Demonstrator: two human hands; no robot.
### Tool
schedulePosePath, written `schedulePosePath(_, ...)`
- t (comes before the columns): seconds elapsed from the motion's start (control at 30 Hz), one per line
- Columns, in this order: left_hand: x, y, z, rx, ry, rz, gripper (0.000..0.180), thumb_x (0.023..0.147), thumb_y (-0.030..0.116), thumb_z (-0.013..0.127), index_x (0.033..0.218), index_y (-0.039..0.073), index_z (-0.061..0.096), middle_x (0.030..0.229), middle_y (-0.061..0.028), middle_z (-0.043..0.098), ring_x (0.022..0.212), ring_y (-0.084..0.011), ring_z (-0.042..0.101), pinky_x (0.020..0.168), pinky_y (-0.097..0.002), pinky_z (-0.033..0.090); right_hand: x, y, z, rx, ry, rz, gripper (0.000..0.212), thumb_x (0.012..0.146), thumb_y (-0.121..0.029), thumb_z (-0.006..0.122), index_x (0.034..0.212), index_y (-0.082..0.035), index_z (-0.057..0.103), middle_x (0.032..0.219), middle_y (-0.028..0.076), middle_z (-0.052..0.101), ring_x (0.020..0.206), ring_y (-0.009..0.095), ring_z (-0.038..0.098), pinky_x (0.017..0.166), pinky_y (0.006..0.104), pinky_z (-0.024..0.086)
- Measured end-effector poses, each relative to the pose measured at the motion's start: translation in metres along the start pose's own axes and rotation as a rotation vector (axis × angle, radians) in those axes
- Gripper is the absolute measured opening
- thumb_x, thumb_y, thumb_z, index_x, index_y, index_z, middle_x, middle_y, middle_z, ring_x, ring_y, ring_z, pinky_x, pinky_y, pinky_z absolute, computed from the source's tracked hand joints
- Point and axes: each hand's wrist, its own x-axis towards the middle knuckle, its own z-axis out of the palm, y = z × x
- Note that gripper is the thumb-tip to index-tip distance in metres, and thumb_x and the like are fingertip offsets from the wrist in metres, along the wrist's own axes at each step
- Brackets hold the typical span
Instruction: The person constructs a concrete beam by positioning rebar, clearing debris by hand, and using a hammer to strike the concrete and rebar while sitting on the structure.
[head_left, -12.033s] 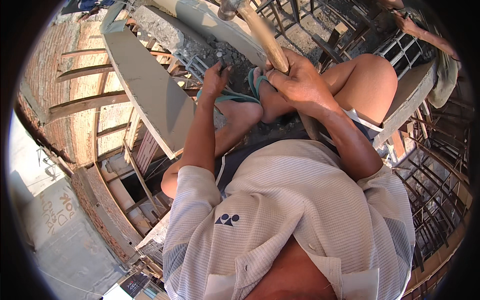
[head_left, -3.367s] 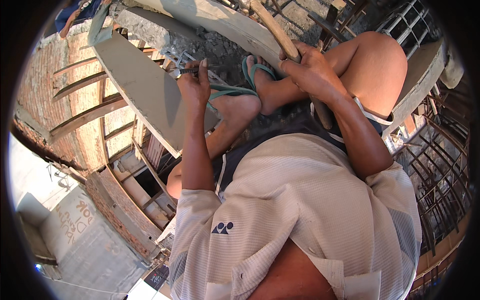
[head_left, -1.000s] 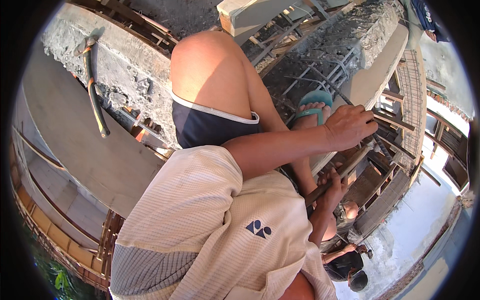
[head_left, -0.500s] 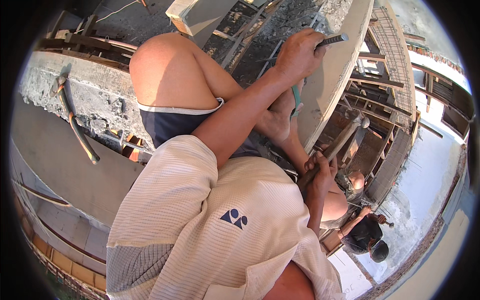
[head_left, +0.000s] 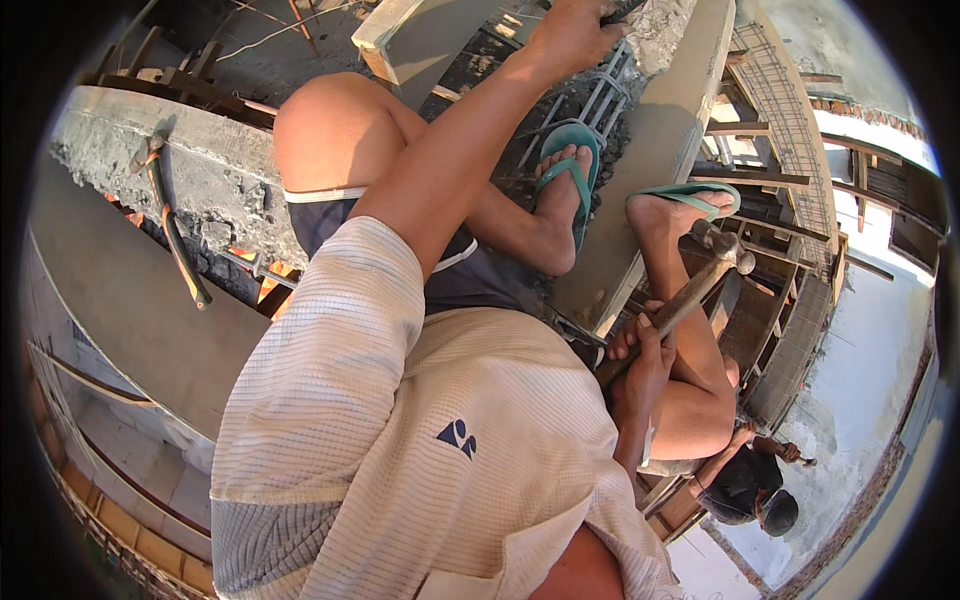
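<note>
At the top edge, my left hand is closed around a dark metal rod, a chisel, mostly cut off by the frame. Beside it lies broken concrete with bare steel bars showing. My right hand, lower right, grips the wooden handle of a hammer. The hammer's metal head points up and away, near my right foot. Both feet wear green flip-flops, one beside the bars and the other past the concrete ledge.
A hammer with a black-and-orange handle rests on the rough concrete beam at left. A smooth concrete ledge runs on the right. Beyond are timber props and a steel-bar cage. Another person works at lower right.
My left hand has moved away from me, up to the top edge, with the chisel. My right foot has swung out to the right past the ledge. The hammer stays in my right hand.
</note>
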Motion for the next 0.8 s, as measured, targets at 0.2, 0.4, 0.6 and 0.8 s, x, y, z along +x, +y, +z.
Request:
schedulePosePath(0.2, -0.008, -0.059, 0.048, 0.018, -0.156, -0.076, 0.044, 0.094, 0.040, 0.070, 0.112, 0.000, 0.073, 0.090, -0.0275, 0.071, 0.086, -0.0445, 0.070, 0.078, -0.0526, 0.055, 0.016, 0.006, 0.014, -0.105, 0.005, 0.060, 0.028, 0.097, -0.009, 0.060, 0.124, -0.004, 0.053, 0.073, 0.001, 0.049, 0.059, 0.010, 0.047, 0.054, 0.0253, 0.041)
schedulePosePath(0.4, 0.004, -0.090, 0.078, -0.018, -0.350, -0.098, 0.053, 0.089, 0.047, 0.075, 0.108, -0.002, 0.074, 0.088, -0.0288, 0.070, 0.085, -0.0449, 0.070, 0.076, -0.0508, 0.053, 0.042, 0.008, 0.023, -0.264, -0.050, 0.082, 0.030, 0.098, -0.007, 0.056, 0.127, -0.001, 0.053, 0.075, 0.002, 0.052, 0.059, 0.009, 0.047, 0.055, 0.0251, 0.040)
schedulePosePath(0.6, 0.017, -0.110, 0.122, -0.081, -0.440, -0.075, 0.057, 0.086, 0.050, 0.078, 0.109, -0.002, 0.075, 0.097, -0.0293, 0.071, 0.092, -0.0442, 0.070, 0.081, -0.0495, 0.054, 0.063, 0.003, 0.035, -0.390, -0.012, 0.037, 0.032, 0.098, -0.003, 0.057, 0.129, 0.000, 0.052, 0.082, 0.002, 0.056, 0.061, 0.007, 0.047, 0.056, 0.0233, 0.039)
schedulePosePath(0.8, 0.022, -0.120, 0.141, -0.113, -0.546, -0.101, 0.049, 0.086, 0.044, 0.079, 0.106, 0.000, 0.076, 0.093, -0.0274, 0.071, 0.089, -0.0431, 0.070, 0.080, -0.0471, 0.054, 0.091, -0.008, 0.027, -0.481, 0.006, -0.005, 0.036, 0.096, -0.003, 0.062, 0.131, 0.001, 0.053, 0.087, 0.003, 0.060, 0.064, 0.007, 0.051, 0.056, 0.0220, 0.041)
